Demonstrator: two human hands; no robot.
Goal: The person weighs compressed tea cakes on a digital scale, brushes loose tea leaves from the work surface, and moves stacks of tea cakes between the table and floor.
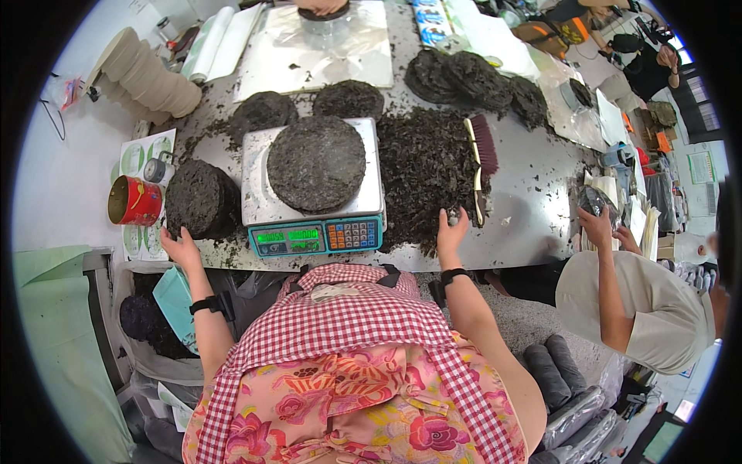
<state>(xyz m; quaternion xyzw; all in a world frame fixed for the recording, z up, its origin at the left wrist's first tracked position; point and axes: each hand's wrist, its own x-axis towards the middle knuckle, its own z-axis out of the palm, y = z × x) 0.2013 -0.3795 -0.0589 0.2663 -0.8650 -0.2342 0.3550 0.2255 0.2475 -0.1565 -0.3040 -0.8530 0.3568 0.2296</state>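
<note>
Resting on the scale (pixel 313 238), the round disc (pixel 316 164) lies ahead, between the left hand (pixel 183 248) at stacked discs (pixel 202 201) and the right hand (pixel 451 233) at loose leaves (pixel 427 179), both open, seemingly empty.

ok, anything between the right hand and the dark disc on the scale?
Yes: the near part of the pile of loose dark flakes lies between the right hand and the scale, which bears the dark disc. No other object shows on that line; the brush lies along the pile's right side, out of the way.
</note>
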